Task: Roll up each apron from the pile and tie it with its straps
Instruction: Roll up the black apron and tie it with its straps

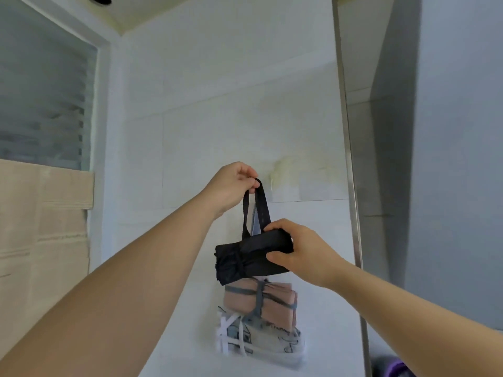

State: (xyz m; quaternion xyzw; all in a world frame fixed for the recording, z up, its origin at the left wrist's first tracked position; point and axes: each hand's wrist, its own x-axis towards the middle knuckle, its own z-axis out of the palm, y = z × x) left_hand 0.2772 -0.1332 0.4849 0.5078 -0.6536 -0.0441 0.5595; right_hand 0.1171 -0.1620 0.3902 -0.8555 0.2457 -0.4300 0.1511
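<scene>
Counting rolled aprons: three, ranged one under another against the tiled wall [217, 131].

- Topmost: black apron roll [245, 261], lying roughly level, bound round its left part with its own dark ties.
- Directly beneath, touching: pink apron roll [275, 297], tied with grey straps.
- Lowest: white printed apron roll [266, 341], tied with white straps, blurred along the lower edge.

Counting hands: two, both bare, both grasping.

- Left hand [234, 186]: raised above the black apron roll, fingers curled, pinching the top of the black strap loop [263, 208], which is drawn taut and upright from the roll.
- Right hand [302, 251]: clasped round the right end of the black apron roll, fingers over the top, thumb on the near lower side.
- Black apron roll: held between the two hands, below the left, within the grip of the right, in front of the wall.

Elsewhere:

- One frosted window [43, 91], upper left.
- One beige cloth [40, 227], hanging below the window.
- One metal edge strip [349, 172], running down the right side.
- One purple item [397, 368], lower right corner, too blurred to identify.
</scene>
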